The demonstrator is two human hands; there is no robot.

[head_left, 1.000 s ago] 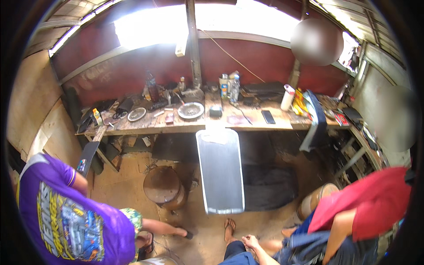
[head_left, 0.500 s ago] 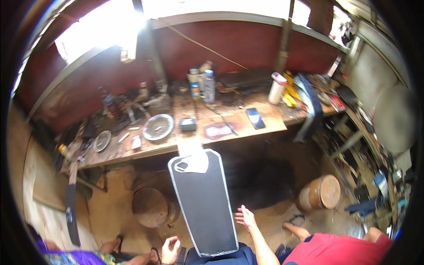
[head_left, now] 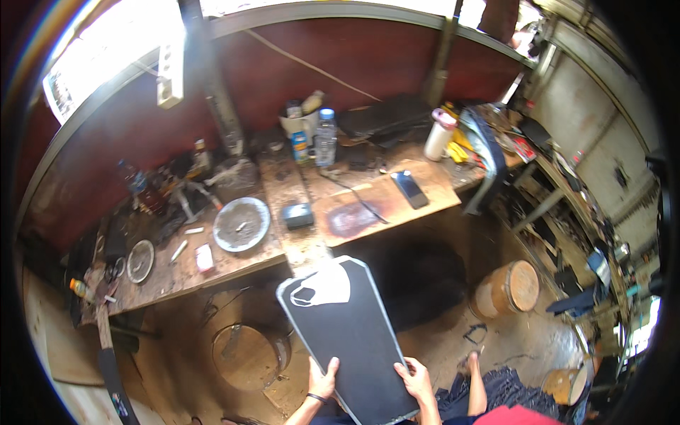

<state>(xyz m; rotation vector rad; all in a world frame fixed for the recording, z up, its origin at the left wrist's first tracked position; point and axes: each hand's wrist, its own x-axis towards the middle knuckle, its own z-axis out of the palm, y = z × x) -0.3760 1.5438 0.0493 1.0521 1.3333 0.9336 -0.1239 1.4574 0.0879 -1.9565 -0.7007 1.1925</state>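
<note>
A long black board (head_left: 365, 340) with a pale edge and angled far corners slants from my lap toward the workbench. My left hand (head_left: 323, 379), with a dark band on the wrist, grips its left edge, thumb on top. On the opposite edge, my right hand (head_left: 418, 381) holds the board the same way, its thumb over the surface. The fingers under the board are hidden. Near the board's far end lies a white piece (head_left: 329, 285) with a thin loop, looking like a face mask. A narrow plank (head_left: 309, 258) juts from the bench just beyond that end.
The cluttered workbench (head_left: 234, 263) carries a round ash-filled dish (head_left: 241, 225), a small dark box (head_left: 297, 215), a phone (head_left: 410, 189), a plastic bottle (head_left: 326, 138) and a white tumbler (head_left: 440, 136). Drums (head_left: 506, 289) stand on the floor. Someone in red (head_left: 516, 416) sits at my right.
Both my hands, apart from the board before, have closed on its side edges. The view has shifted, and the person in purple at the left has left the picture.
</note>
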